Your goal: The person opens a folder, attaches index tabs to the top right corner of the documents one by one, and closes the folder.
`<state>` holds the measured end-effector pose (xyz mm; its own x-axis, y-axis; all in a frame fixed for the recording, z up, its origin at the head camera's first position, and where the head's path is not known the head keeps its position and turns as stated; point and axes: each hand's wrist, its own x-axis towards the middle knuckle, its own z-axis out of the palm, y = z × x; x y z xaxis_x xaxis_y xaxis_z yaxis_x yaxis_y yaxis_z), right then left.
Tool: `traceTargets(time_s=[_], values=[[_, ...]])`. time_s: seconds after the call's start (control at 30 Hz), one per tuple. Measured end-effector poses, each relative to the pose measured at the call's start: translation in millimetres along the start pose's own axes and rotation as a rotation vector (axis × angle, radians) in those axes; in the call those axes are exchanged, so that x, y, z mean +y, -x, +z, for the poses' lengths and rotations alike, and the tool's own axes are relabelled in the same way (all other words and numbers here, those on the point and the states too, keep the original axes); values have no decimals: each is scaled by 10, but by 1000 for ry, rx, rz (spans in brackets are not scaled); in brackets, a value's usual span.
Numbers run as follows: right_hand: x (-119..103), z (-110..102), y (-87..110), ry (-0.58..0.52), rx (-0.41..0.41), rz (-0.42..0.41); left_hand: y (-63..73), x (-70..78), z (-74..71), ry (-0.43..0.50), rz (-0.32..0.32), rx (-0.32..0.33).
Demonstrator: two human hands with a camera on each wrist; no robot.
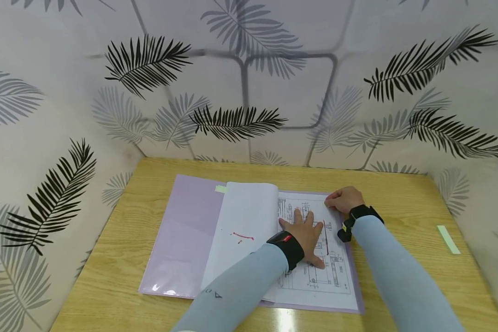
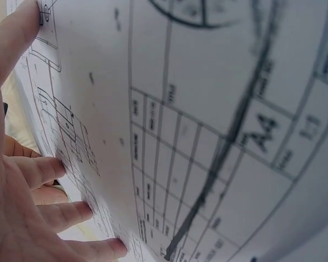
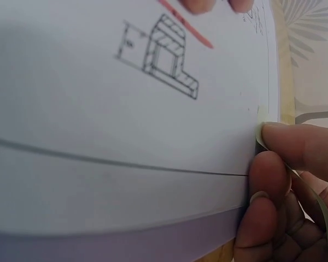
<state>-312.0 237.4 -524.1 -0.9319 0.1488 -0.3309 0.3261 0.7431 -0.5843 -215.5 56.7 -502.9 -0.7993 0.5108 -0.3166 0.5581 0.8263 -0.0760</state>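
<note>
1. The wood-grain tabletop carries an open lilac folder, set between its left and right edges and short of its far edge.
2. Inside, a sheet with red marks lies turned toward the left cover; a technical drawing lies on the right.
3. The left hand is spread on the drawing, seemingly steadying it.
4. The right hand, at the drawing's far right corner, pinches a pale green strip there; the step looks like tabbing that page, though sticking or peeling I cannot tell. If sticking, the next move calls for pressing the strip down, keeping the page still.
5. Another green strip lies near the tabletop's right edge.
6. A small green tab sits at the folder's far edge.
</note>
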Motion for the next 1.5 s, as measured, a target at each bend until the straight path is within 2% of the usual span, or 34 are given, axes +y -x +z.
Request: traceTargets(time_s=[0.33,0.53,0.7,0.83,1.13,1.5], values=[[9,17,11,-9,5,19,-51,31,51,-2,-3,-12],[-15,-1,67,19,35,-9,-116,54,112,-17,-13,-23],[78,1,30,54,33,-43,-99,57,88,-22,-12,-24],[162,3,-22,13,3,-53,-79,48,64,-21,-7,-21],[91,-29,55,-36,-8,-5,-131,46,114,-25,-18,-20],[95,-37,30,-50,2,18,-95,43,56,-41,-15,-30]])
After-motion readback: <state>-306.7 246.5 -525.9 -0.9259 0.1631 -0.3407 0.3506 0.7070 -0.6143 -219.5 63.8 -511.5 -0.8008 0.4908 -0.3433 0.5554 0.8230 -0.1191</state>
